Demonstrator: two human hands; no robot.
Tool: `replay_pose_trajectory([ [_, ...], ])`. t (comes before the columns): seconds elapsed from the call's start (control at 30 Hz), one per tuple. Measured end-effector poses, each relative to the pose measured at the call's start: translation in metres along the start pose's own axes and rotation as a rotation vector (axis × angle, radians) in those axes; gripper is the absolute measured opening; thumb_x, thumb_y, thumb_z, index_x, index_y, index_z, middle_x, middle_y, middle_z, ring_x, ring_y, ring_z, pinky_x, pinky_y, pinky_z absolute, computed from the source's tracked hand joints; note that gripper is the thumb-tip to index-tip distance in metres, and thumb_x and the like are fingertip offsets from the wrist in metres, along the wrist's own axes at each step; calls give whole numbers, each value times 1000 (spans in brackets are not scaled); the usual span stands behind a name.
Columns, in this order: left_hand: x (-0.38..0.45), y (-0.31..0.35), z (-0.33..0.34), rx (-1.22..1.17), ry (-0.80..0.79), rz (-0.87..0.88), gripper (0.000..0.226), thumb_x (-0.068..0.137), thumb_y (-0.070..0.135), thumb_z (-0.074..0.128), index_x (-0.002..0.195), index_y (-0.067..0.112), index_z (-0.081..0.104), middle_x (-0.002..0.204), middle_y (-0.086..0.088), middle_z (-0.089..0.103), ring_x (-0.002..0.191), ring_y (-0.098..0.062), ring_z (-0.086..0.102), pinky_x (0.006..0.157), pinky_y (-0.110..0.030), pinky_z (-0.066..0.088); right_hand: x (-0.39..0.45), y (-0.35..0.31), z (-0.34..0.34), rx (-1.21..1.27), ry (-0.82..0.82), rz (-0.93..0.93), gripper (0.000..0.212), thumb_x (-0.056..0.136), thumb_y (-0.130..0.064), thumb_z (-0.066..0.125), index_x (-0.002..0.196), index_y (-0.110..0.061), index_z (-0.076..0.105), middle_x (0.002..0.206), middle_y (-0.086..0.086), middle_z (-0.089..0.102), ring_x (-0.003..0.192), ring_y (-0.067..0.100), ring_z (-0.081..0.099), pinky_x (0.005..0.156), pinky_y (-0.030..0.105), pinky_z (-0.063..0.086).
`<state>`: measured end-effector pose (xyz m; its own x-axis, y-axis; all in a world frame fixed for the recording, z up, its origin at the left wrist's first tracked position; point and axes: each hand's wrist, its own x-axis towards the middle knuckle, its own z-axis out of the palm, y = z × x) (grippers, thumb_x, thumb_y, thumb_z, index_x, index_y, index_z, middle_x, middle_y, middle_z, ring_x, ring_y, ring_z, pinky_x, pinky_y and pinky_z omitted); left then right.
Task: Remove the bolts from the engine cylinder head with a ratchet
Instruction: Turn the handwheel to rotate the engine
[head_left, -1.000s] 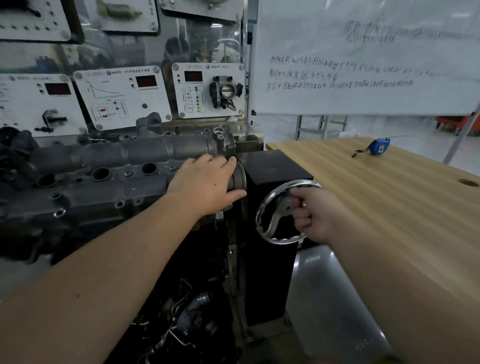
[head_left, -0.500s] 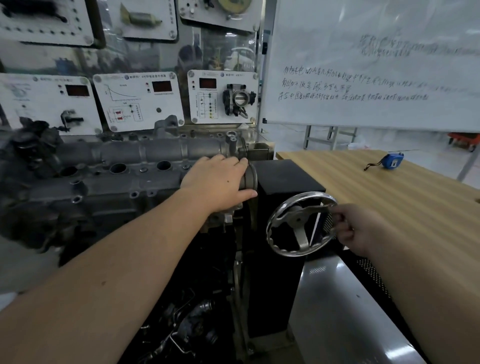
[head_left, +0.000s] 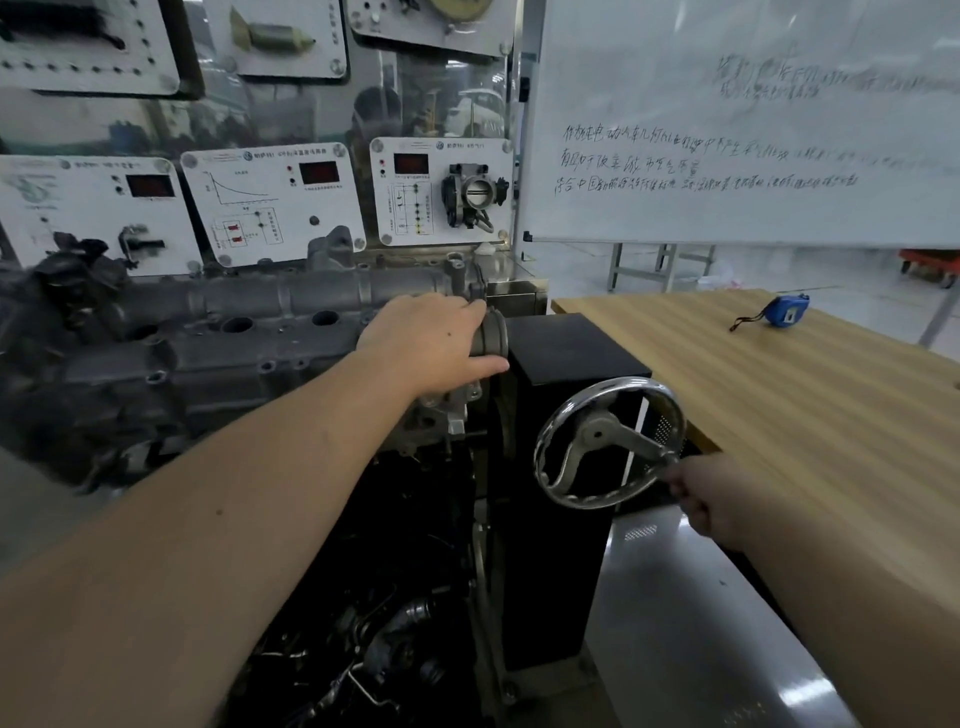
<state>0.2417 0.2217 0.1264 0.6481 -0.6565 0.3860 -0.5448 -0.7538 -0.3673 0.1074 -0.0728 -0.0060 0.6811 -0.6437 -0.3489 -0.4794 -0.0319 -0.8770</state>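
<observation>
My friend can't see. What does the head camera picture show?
A person's left hand rests on the end of a grey engine cylinder head, while the right hand grips the handle of a silver handwheel on a black stand. A blue tape measure lies on the wooden table.

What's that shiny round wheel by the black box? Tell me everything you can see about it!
The handwheel is a silvery metal ring with a bumpy, wavy rim, curved spokes and a hub in the middle. It stands upright on the side of the black box, beside the wooden table. A handle sticks out near its lower right rim, and the right hand grips it there.
</observation>
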Motion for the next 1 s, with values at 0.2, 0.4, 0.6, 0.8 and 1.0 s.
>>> replay_pose_trajectory([
  [0.2,3,-3,1,-5,22,7,90,84,84,27,146,20,43,132,0,62,118,-24,59,80,-42,49,-22,-48,-8,649,-289,135,26,100,-9,47,76,-17,42,63,-2,33,28,4,22,25,15,12],
  [0.4,4,-5,-3,-34,-24,5,93,74,82,48,144,20,43,132,0,60,120,-24,56,89,-44,49,-79,-47,78,429,-551,114,29,97,-12,51,69,-17,47,50,-2,44,31,8,29,29,14,18],
  [0.6,7,-9,-3,-67,-25,-1,82,76,72,52,139,19,47,127,-1,62,118,-25,56,88,-45,48,-26,30,44,-774,68,-291,16,101,-13,45,102,-7,60,96,11,66,89,30,66,75,35,51],
  [0.8,11,-10,-2,-69,-23,4,69,79,66,53,132,20,50,117,0,63,110,-24,58,76,-41,44,-20,44,79,-464,-122,-230,20,99,-18,54,103,-1,64,92,16,61,82,24,54,80,36,50],
  [1.0,3,-4,-2,-64,-18,9,76,80,67,52,138,18,46,126,-2,61,117,-26,55,87,-45,46,-23,44,92,-367,-82,-230,32,101,-11,41,121,0,63,122,20,65,106,32,62,88,33,48],
])
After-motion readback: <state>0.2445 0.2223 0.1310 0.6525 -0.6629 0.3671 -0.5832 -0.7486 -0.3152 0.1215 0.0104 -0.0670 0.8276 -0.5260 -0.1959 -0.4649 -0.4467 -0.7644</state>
